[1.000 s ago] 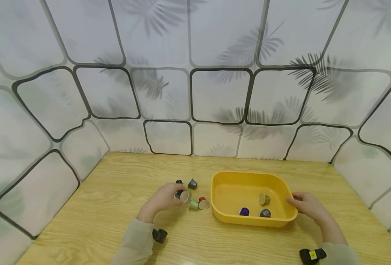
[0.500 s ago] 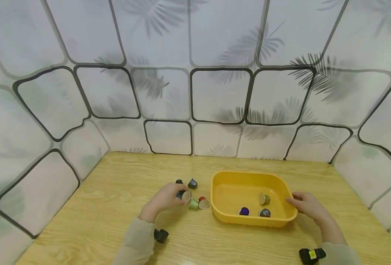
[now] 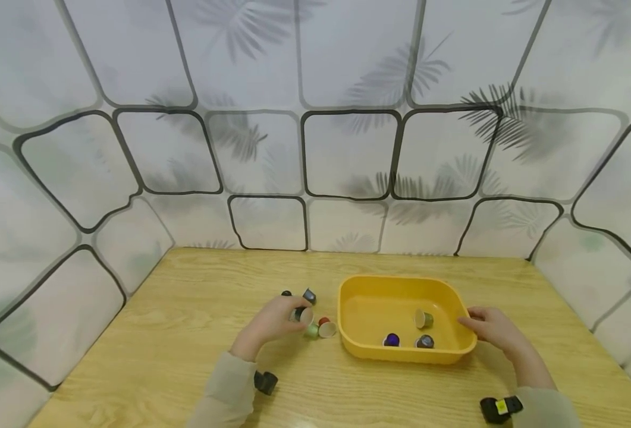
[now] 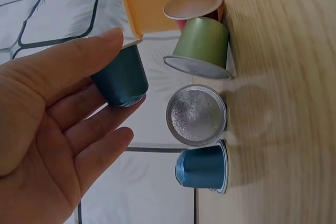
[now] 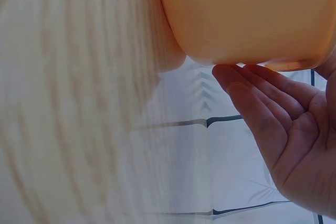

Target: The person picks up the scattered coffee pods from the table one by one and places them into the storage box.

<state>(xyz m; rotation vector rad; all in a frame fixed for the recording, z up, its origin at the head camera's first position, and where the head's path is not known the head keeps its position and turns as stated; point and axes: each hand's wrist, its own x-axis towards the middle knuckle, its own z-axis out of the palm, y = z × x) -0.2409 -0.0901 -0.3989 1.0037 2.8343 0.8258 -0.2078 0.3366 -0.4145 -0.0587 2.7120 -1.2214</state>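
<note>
My left hand pinches a teal coffee capsule between thumb and fingers, held off the table. Just beyond it lie a green capsule, one with its silver lid facing the wrist camera, and another teal capsule on its side. A red capsule sits near the yellow tray. On the tray's right side, my right hand grips the rim, thumb over the edge and fingers against the outer wall. Inside the tray are a green capsule, a purple one and a dark grey one.
Two dark capsules, one bluish and one black, lie behind the left hand. The wooden table meets a patterned cloth wall at the back and sides.
The left hand has shifted slightly right with the capsule in its fingers, toward the tray. The right hand keeps its grip on the tray. The head view has shifted a little.
</note>
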